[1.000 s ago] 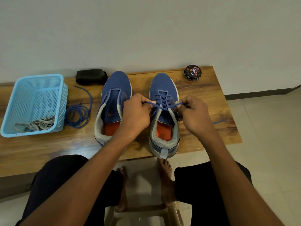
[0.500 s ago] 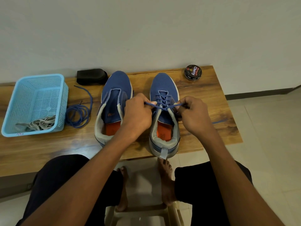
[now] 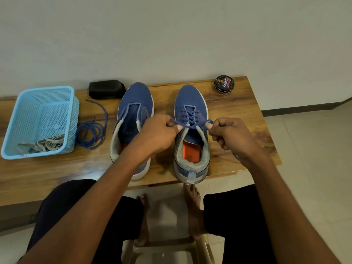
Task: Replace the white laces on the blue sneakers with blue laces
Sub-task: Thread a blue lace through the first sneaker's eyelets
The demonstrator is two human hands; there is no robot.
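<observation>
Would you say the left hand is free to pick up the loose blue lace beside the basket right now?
Probably not yet: the left hand pinches the lace on the right sneaker. The loose lace itself lies uncovered on the table.

We see soft, even indoor light, faint shadows under the shoes (image 3: 191, 134), slight motion blur, wide-angle bending at edges.
</observation>
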